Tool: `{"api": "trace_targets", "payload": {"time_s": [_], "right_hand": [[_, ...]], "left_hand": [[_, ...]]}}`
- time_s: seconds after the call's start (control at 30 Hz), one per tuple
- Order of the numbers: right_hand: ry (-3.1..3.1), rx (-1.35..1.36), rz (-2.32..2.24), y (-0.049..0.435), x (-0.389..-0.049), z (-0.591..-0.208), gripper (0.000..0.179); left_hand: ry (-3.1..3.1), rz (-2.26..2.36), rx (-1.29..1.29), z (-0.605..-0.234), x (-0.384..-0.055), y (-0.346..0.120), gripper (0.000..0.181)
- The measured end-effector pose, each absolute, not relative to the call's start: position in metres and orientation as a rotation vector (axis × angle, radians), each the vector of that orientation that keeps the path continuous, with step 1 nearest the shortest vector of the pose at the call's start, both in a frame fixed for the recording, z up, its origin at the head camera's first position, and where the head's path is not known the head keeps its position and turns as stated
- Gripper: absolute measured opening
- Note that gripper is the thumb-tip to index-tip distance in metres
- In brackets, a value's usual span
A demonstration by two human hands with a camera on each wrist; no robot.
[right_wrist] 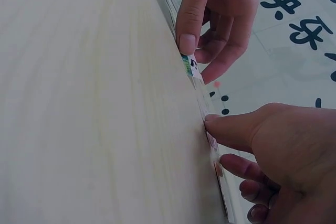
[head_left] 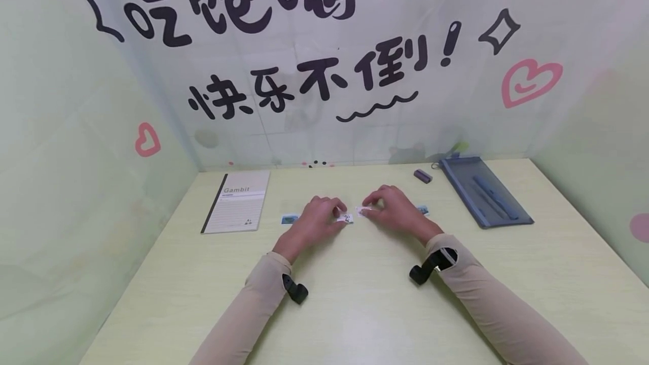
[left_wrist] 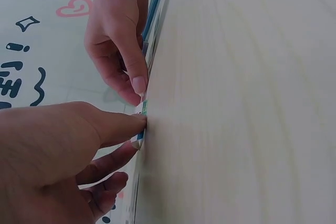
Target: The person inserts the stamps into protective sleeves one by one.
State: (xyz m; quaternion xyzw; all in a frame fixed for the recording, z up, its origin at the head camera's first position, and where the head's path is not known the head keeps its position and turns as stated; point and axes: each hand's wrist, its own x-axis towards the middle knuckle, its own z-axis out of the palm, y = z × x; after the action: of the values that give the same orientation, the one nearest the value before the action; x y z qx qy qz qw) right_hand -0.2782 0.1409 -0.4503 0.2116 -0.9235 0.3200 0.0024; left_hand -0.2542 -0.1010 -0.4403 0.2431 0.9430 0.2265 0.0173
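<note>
My left hand (head_left: 321,216) pinches a small white block (head_left: 347,218) with dark print between thumb and fingers, low over the table. A green side of that block shows in the right wrist view, under the left thumb. Just right of it, my right hand (head_left: 395,211) pinches another small block (head_left: 361,210), whitish with a pale pink print and partly covered by the fingers. A narrow gap separates the two blocks in the head view. Beside the left hand lies a small blue printed piece (head_left: 289,219); a similar blue piece (head_left: 423,209) shows behind the right wrist.
A notebook (head_left: 237,203) lies at the left of the table (head_left: 350,297). At the right is a blue mesh pouch (head_left: 484,190) with pens inside, and near it a small dark purple object (head_left: 423,176). A printed wall covering (head_left: 304,134) stands along the back edge.
</note>
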Motion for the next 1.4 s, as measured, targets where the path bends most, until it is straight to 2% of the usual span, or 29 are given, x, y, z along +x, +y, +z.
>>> {"api": "trace_targets", "payload": {"time_s": [0.43, 0.6, 0.8, 1.17, 1.4], "right_hand": [[-2.887, 0.671, 1.021, 0.142, -0.278, -0.451, 0.023], [-2.868, 0.713, 1.021, 0.143, -0.279, -0.451, 0.016], [-2.855, 0.740, 0.991, 0.141, -0.283, -0.451, 0.011], [-2.951, 0.694, 1.113, 0.111, -0.306, -0.445, 0.029], [-2.994, 0.622, 1.108, 0.096, -0.315, -0.446, 0.024]], "left_hand": [[2.947, 0.799, 0.806, -0.443, -0.255, -0.105, 0.015], [2.901, 0.909, 0.829, -0.443, -0.257, -0.106, 0.006], [2.862, 1.008, 0.772, -0.442, -0.259, -0.110, 0.012], [2.849, 1.081, 0.668, -0.445, -0.261, -0.117, 0.021], [2.827, 1.108, 0.667, -0.447, -0.262, -0.119, 0.022]]}}
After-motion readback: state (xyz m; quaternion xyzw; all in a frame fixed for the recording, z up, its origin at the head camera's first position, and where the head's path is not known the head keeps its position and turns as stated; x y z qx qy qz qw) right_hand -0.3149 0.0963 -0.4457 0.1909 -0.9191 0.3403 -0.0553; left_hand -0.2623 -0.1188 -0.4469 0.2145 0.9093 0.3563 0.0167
